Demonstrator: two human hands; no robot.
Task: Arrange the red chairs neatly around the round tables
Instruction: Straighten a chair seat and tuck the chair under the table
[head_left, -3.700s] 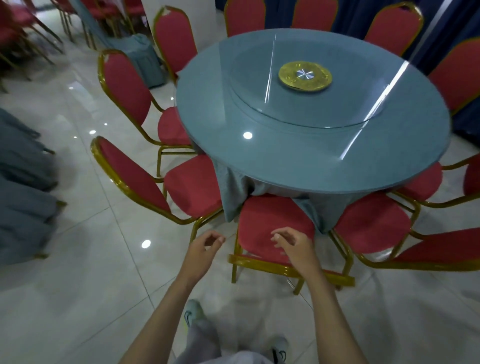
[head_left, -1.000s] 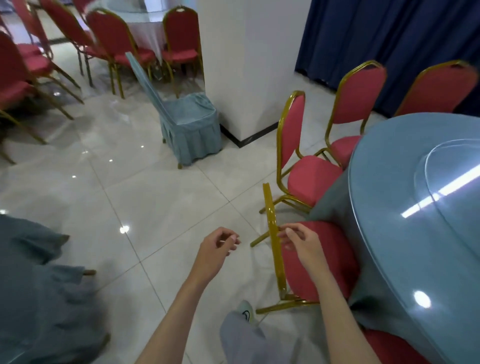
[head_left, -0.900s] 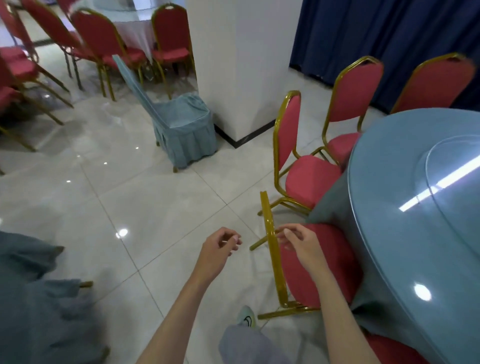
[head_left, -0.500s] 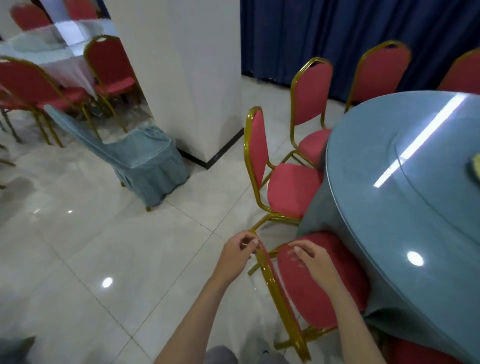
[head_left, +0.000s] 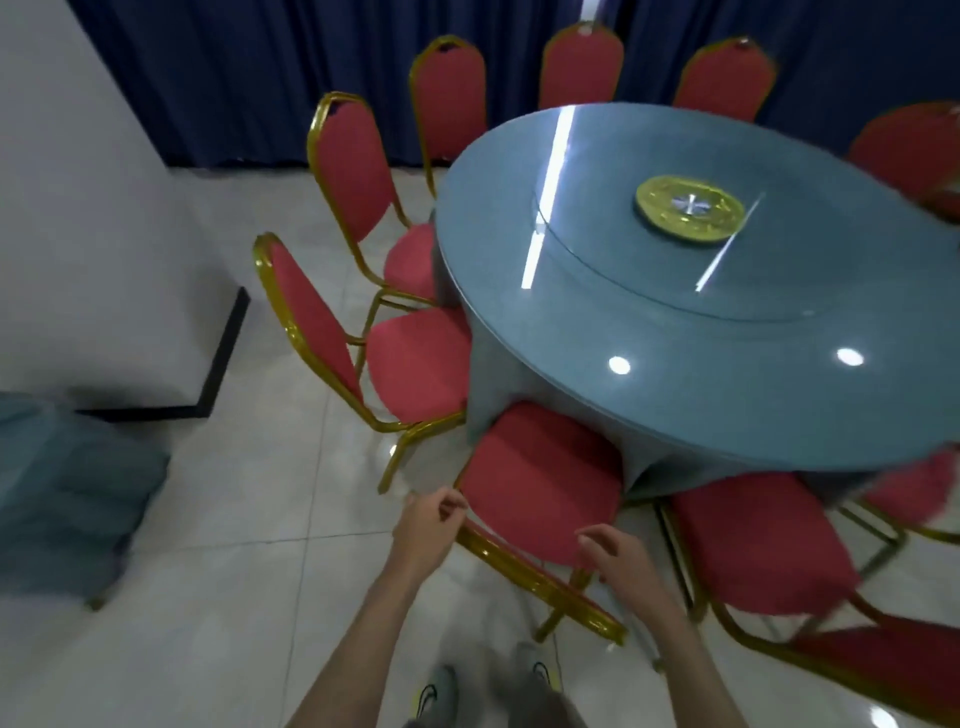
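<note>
While one table (head_left: 675, 332) stands, ten chairs (head_left: 540, 493) show.

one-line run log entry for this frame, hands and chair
left hand: at gold backrest frame | right hand: open, by backrest | red padded gold-framed chair: seat under round blue-clothed table

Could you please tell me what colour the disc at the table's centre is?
The disc is gold with a silvery hub, seen in the head view.
</note>
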